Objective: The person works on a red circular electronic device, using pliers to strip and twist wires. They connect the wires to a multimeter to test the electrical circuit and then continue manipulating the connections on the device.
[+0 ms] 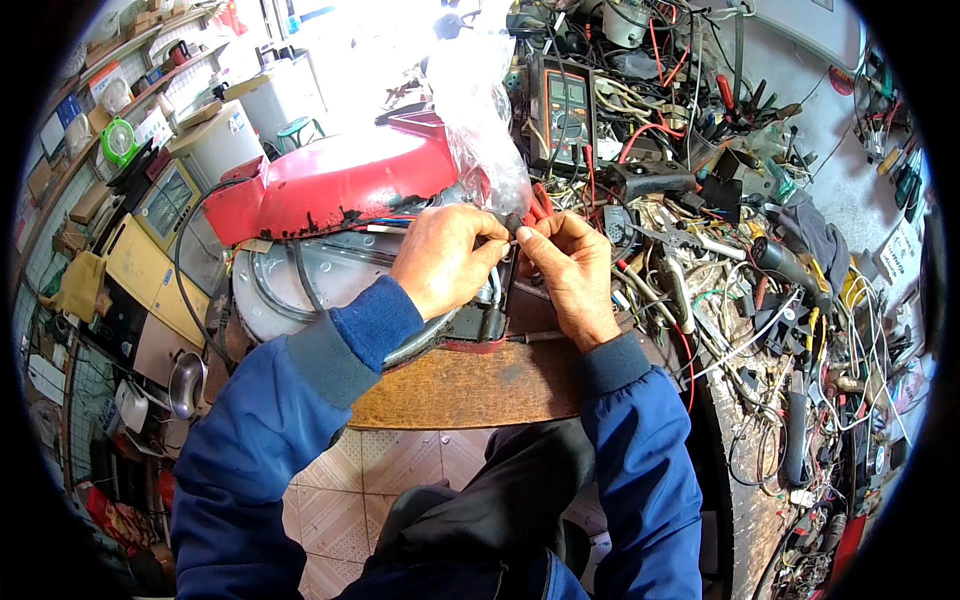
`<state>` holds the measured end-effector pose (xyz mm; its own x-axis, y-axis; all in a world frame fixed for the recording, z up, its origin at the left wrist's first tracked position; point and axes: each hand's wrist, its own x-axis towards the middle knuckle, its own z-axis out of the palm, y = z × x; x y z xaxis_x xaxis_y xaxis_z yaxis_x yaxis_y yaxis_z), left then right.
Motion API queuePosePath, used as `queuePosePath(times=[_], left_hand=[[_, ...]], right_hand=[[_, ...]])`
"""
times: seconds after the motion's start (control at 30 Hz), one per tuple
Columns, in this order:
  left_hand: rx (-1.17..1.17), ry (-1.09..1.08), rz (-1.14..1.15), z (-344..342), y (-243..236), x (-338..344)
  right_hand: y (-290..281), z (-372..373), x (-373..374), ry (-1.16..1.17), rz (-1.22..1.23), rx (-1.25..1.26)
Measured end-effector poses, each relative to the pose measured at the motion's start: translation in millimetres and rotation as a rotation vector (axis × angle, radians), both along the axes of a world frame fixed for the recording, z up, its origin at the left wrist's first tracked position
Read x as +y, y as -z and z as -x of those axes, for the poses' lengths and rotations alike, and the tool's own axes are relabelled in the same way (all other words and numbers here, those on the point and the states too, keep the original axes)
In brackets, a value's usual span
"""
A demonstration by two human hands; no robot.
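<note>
Both my hands meet over an opened appliance at the bench's front. My left hand (445,260) has its fingers pinched around a small dark part (513,222), too small to name. My right hand (562,268) grips that part between thumb and forefinger. Behind them a red plastic housing (330,175) with black smudges rests on a round grey metal base (280,295) with a dark hose or cable across it. Coloured wires (388,222) run under the housing's edge. A clear plastic bag (470,130) lies just beyond my fingers.
A wooden bench edge (450,390) fronts me. Tangled cables and tools (740,280) crowd the right, with a multimeter (560,110) at the back. Shelves at the left hold boxes, a green fan (118,143) and white appliances. My legs show below the bench.
</note>
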<state>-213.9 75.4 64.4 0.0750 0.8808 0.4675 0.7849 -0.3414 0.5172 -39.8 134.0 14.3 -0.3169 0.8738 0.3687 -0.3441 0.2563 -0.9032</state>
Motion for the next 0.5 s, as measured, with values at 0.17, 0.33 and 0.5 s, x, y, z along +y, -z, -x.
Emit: queuePosePath(times=[0.17, 0.33, 0.5], left_hand=[[-0.099, -0.009, 0.099, 0.8, 2.5, 0.9], [-0.179, 0.058, 0.171, 12.6, 8.3, 8.2], [-0.254, 0.042, 0.314, 12.3, -3.5, 5.7]], right_hand=[[1.0, 5.0, -1.7, -0.008, -0.051, -0.035], [-0.8, 5.6, -3.8, -0.028, -0.015, -0.044], [4.1, 11.0, -0.5, -0.042, -0.070, -0.132]])
